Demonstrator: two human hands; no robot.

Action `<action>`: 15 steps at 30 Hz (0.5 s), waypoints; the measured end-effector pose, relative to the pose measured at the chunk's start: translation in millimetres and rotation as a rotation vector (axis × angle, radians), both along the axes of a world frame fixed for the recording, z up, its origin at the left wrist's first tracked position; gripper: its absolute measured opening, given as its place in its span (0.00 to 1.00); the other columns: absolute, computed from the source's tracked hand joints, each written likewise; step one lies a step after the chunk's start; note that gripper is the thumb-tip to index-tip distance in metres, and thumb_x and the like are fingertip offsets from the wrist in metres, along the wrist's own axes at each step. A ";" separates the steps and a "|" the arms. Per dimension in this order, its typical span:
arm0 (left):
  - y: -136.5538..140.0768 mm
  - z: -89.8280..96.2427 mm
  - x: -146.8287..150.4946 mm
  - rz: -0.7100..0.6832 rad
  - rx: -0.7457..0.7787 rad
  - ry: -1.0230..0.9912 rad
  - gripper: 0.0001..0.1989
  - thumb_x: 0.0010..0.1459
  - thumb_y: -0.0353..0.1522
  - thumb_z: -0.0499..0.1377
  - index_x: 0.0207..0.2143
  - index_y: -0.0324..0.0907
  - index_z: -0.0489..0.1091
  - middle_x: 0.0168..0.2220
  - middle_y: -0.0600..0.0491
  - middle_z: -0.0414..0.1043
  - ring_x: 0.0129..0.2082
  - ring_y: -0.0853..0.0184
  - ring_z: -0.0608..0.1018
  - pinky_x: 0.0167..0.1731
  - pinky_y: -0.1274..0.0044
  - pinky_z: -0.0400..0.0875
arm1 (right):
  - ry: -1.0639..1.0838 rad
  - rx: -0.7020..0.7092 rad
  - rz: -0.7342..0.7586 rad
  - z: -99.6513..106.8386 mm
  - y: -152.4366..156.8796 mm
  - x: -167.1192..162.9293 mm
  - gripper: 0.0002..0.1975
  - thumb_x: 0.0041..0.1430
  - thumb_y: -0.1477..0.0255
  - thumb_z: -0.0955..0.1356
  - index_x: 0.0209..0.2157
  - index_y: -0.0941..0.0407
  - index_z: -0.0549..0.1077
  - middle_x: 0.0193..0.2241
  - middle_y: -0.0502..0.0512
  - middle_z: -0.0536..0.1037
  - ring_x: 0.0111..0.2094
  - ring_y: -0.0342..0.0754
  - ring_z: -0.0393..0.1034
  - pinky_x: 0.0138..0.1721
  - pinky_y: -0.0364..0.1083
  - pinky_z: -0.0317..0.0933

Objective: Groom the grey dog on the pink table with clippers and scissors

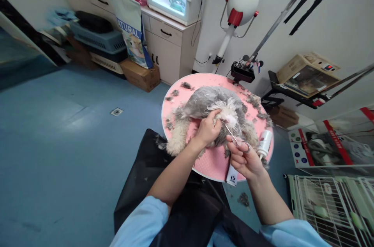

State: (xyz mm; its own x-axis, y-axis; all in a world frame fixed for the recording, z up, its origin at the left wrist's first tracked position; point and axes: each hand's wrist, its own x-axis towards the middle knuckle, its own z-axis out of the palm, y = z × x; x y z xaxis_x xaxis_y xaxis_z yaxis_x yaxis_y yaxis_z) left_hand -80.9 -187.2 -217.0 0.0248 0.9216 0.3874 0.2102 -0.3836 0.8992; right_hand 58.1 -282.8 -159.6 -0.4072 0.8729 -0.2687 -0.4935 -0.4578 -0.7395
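A dog [201, 101] with a close-clipped grey coat and longer pale fur on its legs is on a round pink table [214, 163]. My left hand [209, 127] is closed at a patch of long white fur [230, 112], thumb and fingers pinching there; exactly which body part lies under it I cannot tell. In my right hand [244, 157] is a pair of scissors [232, 133], fingers in the loops and tips pointing into the white fur beside my left fingers. A white bottle [265, 140] lies right of the dog. Near my right hand is a white object with a black logo [232, 176].
Grey hair clumps [185, 85] lie around the tabletop. A black clamp [243, 71] and metal arm [271, 17] rise at its far edge, near a white globe-shaped device [243, 1]. Wire cages [330, 204] stand at right. Cardboard box [142, 75] and cabinets [169, 48] stand behind.
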 end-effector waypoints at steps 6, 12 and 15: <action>-0.8 -0.9 2.7 0.042 -0.049 -0.016 0.19 0.60 0.29 0.54 0.53 0.43 0.70 0.50 0.51 0.78 0.50 0.64 0.79 0.53 0.74 0.71 | 0.014 0.009 -0.011 0.0 -14.2 -0.8 0.16 0.54 0.65 0.73 0.44 0.54 0.74 0.19 0.36 0.54 0.13 0.31 0.30 0.12 0.35 0.33; 2.0 -3.4 -0.3 0.041 -0.010 -0.018 0.20 0.59 0.28 0.55 0.54 0.41 0.68 0.51 0.49 0.77 0.51 0.63 0.78 0.54 0.74 0.71 | 0.142 -0.028 0.102 11.6 -18.8 0.8 0.17 0.57 0.60 0.69 0.44 0.54 0.72 0.20 0.38 0.54 0.13 0.32 0.34 0.14 0.36 0.38; 0.3 -6.3 0.4 0.044 -0.002 -0.016 0.20 0.59 0.28 0.54 0.55 0.41 0.67 0.51 0.49 0.77 0.51 0.63 0.78 0.54 0.74 0.71 | 0.172 -0.072 0.105 14.4 -5.9 -2.7 0.21 0.57 0.54 0.65 0.42 0.56 0.72 0.22 0.40 0.57 0.15 0.34 0.37 0.16 0.38 0.42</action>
State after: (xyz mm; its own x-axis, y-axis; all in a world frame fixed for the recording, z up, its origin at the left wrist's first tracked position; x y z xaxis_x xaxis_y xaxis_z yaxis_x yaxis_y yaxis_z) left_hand -80.4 -186.8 -223.3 -0.0224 0.9223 0.3859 0.2122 -0.3728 0.9033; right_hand 55.4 -288.7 -145.2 -0.5404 0.8042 -0.2475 -0.5560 -0.5621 -0.6123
